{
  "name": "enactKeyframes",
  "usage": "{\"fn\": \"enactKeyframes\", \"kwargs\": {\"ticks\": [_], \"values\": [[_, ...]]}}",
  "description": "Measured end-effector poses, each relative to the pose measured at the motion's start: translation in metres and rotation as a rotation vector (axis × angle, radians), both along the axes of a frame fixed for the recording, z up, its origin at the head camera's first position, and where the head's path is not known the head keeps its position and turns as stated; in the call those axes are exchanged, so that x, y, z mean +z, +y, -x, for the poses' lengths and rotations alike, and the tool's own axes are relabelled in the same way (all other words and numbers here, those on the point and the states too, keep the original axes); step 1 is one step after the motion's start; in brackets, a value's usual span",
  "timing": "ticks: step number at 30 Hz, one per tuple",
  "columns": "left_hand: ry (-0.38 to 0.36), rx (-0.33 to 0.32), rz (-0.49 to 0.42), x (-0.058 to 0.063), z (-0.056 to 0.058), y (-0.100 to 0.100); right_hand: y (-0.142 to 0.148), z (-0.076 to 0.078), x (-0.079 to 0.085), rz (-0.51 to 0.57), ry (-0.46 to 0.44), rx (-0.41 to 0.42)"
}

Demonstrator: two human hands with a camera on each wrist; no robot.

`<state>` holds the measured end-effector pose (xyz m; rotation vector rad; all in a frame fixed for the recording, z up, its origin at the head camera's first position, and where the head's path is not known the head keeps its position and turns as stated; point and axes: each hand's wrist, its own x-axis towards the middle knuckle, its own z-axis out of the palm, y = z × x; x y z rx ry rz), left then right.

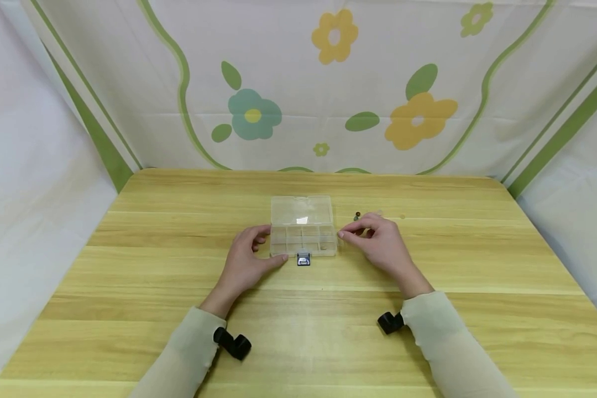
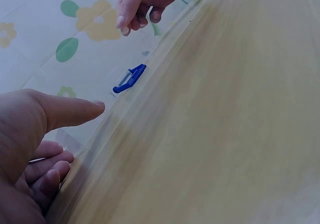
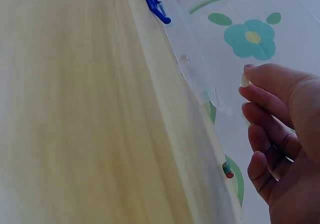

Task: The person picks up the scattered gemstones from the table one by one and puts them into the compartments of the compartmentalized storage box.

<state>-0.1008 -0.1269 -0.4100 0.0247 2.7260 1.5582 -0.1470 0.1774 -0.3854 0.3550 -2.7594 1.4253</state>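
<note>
A clear plastic compartment box (image 1: 278, 237) lies on the table with its lid (image 1: 288, 211) laid back and its blue latch (image 1: 303, 259) at the front. My left hand (image 1: 246, 257) holds the box at its left side, thumb along the front edge and fingers beside the left wall. Just off the right wall, my right hand (image 1: 380, 243) pinches a small whitish bead (image 3: 244, 79) between thumb and forefinger; the fingertips partly hide it. One small bead (image 3: 185, 58) shows inside the front right compartment.
Past my right hand, a few small beads (image 1: 357, 214), brown-red and green, lie on the wooden table (image 1: 129, 309). A pale bead (image 1: 402, 216) is farther right. Flowered cloth (image 1: 298, 83) hangs behind the table's far edge, with white cloth at both sides.
</note>
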Motion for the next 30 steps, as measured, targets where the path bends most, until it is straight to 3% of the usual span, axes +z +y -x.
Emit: {"fn": "enactKeyframes", "kwargs": {"ticks": [17, 30], "values": [[-0.005, 0.009, 0.0, 0.001, 0.0, 0.001, -0.016, -0.006, -0.002, 0.003, -0.051, 0.044], [0.003, 0.007, 0.004, -0.001, 0.001, 0.0, -0.031, -0.008, -0.003, -0.014, -0.004, 0.11]]}}
